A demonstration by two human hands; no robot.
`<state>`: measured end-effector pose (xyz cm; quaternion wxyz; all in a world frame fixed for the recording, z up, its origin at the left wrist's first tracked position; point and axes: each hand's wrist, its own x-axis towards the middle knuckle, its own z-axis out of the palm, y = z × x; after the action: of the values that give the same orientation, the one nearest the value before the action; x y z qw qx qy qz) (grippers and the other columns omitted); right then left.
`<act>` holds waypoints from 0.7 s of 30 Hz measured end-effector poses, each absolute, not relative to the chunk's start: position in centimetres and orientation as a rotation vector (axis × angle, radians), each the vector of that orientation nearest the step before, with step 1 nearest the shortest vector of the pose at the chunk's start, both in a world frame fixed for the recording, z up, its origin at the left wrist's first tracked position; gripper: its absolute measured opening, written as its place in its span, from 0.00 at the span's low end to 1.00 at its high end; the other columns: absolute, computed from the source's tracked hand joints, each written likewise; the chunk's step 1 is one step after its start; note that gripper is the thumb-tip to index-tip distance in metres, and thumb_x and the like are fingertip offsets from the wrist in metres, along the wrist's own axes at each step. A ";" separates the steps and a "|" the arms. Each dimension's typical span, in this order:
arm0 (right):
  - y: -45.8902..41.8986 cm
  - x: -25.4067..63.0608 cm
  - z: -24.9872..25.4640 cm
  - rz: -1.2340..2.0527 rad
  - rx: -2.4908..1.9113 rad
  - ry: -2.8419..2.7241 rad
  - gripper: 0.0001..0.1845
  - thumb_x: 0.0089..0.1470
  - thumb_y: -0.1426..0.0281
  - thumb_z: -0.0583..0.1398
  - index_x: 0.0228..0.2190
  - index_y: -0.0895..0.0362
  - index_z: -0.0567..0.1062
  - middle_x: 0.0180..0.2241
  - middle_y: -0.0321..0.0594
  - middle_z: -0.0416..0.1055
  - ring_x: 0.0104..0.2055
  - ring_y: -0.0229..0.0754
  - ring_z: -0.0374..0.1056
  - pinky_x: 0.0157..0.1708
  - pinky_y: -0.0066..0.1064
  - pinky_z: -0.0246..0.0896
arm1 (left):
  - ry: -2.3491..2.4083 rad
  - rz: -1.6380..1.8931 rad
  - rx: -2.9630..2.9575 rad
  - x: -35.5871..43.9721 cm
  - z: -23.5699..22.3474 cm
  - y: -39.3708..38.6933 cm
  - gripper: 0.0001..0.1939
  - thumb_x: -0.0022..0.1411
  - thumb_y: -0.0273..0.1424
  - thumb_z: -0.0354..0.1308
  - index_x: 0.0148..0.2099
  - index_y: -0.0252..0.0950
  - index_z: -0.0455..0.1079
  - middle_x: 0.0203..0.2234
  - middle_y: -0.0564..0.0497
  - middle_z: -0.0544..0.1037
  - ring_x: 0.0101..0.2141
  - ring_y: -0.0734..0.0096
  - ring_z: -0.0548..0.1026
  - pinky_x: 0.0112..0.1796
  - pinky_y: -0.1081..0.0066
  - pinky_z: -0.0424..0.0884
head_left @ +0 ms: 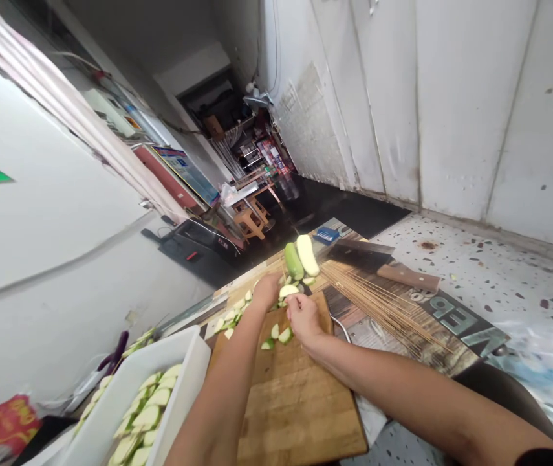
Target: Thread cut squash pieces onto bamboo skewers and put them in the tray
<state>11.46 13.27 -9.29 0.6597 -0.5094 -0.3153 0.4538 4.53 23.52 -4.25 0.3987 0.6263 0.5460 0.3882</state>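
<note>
My right hand pinches a pale zucchini slice above the far end of a wooden cutting board. Close beside it, my left hand has its fingers curled in; what they hold is hidden. Several cut zucchini pieces lie on the board below my hands. More pieces are spread along the table to the left. Just beyond my hands lie a green zucchini half and a half with its white cut face showing.
Bamboo skewers lie in a bundle to the right, beside a cleaver with a wooden handle. A blue object sits at the far table end. At lower left, a white tub holds skewered slices; purple eggplants lie behind it.
</note>
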 end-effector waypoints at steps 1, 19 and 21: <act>13.2 11.5 -9.2 1.029 -1.152 -0.723 0.12 0.50 0.66 0.50 0.26 0.56 0.71 0.15 0.33 0.63 0.19 0.35 0.57 0.17 0.23 0.49 | 1.370 0.983 1.593 3.9 -4.1 23.0 0.10 0.47 0.21 0.60 0.33 0.37 0.73 0.33 0.46 0.77 0.47 0.61 0.69 0.46 0.69 0.64; 9.5 10.3 -8.7 1.046 -1.007 -1.655 0.14 0.53 0.64 0.51 0.22 0.57 0.68 0.12 0.30 0.55 0.16 0.33 0.51 0.18 0.25 0.45 | 0.863 1.574 0.208 -6.2 -6.0 18.6 0.06 0.56 0.28 0.56 0.34 0.31 0.64 0.29 0.44 0.75 0.27 0.72 0.76 0.27 0.76 0.74; 9.4 10.3 -8.5 1.062 -1.016 -1.670 0.13 0.53 0.63 0.51 0.23 0.57 0.68 0.12 0.30 0.55 0.16 0.33 0.51 0.18 0.25 0.46 | 0.804 1.567 0.163 -6.5 -5.7 18.5 0.02 0.58 0.23 0.53 0.35 0.30 0.62 0.33 0.41 0.75 0.33 0.67 0.77 0.30 0.72 0.75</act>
<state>10.32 9.40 -8.51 0.4424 -0.4097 -0.6731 0.4282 -6.55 18.51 -5.72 0.6338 0.0714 0.3517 0.6852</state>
